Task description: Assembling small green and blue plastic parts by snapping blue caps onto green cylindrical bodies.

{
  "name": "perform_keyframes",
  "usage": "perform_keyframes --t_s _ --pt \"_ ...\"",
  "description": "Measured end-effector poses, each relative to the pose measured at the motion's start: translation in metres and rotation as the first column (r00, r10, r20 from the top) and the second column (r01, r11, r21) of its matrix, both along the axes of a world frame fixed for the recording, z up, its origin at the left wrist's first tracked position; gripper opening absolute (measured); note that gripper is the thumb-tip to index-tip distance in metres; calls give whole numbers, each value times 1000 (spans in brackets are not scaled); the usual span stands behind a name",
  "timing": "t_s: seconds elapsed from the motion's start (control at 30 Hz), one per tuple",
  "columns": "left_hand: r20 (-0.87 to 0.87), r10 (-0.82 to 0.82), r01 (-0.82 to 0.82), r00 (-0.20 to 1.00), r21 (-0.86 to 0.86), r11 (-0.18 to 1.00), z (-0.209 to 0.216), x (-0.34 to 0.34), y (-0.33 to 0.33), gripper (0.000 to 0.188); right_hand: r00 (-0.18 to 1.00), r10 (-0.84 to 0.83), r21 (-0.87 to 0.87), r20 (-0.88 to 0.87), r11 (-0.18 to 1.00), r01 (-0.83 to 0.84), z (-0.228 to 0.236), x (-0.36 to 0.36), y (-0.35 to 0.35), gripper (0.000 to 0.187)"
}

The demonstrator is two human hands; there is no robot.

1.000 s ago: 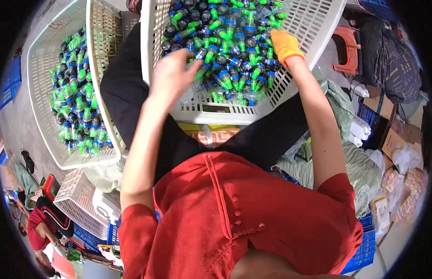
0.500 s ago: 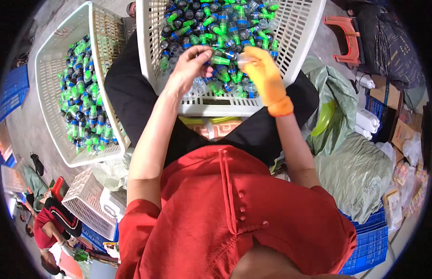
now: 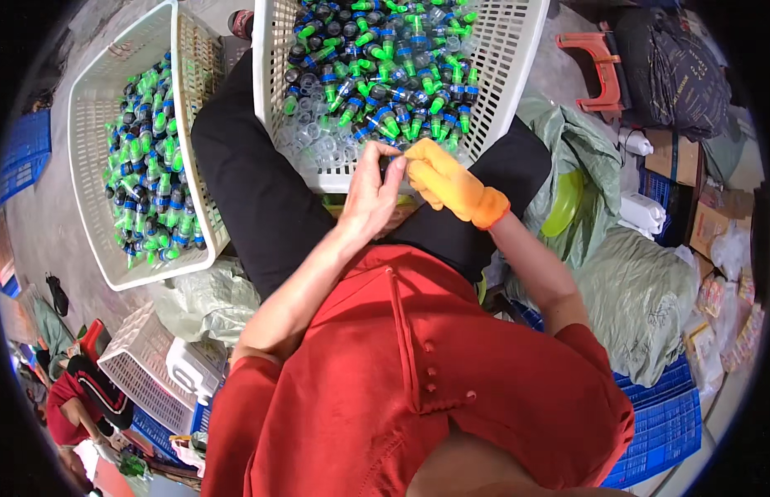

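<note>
My bare left hand point(image 3: 370, 189) and my right hand point(image 3: 448, 180), in a yellow-orange knitted glove, meet above the near rim of a white slatted plastic basket point(image 3: 352, 180). Their fingertips are closed together around a small dark piece, mostly hidden by the fingers; its kind cannot be made out. Inside the basket lies a heap of small clear bottle-shaped pieces point(image 3: 385, 112) with green tops, blue bands and dark parts. Clear plastic cups or caps point(image 3: 323, 147) are gathered at its near left corner.
A second white basket point(image 3: 144, 277) with similar green-topped pieces stands to the left. Grey-green plastic sacks point(image 3: 642, 298), a red-orange stool point(image 3: 604, 74) and cardboard boxes point(image 3: 716, 224) are on the right. Another person point(image 3: 82, 398) sits at lower left, by an upturned white crate point(image 3: 149, 360).
Both hands have come back from over the heap toward my body and drawn together. The clear piece in the gloved fingers no longer shows, and a small dark piece is between the hands.
</note>
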State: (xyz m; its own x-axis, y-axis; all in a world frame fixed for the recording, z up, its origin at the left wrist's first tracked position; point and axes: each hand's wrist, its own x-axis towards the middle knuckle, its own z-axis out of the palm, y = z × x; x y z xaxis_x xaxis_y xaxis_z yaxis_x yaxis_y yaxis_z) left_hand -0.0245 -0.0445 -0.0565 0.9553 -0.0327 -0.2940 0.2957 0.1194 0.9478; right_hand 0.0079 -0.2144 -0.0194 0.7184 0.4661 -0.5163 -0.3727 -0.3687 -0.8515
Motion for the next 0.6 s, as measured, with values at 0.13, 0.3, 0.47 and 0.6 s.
perform_keyframes --t_s 0.13,0.3,0.47,0.6 --pt "25 -532 532 846 -108 840 28 28 55 21 893 79 -62 444 996 -58 18 -9 10 22" --pt "99 -820 761 563 325 562 -2 38 56 25 232 410 -377 882 909 -176 27 12 30 17" --pt "11 -638 265 770 904 336 13 44 22 34 949 -214 147 -230 957 252 -2 7 21 17" --pt "319 -577 -43 752 897 441 -30 79 19 31 996 -77 -95 -53 993 71 -16 57 7 27"
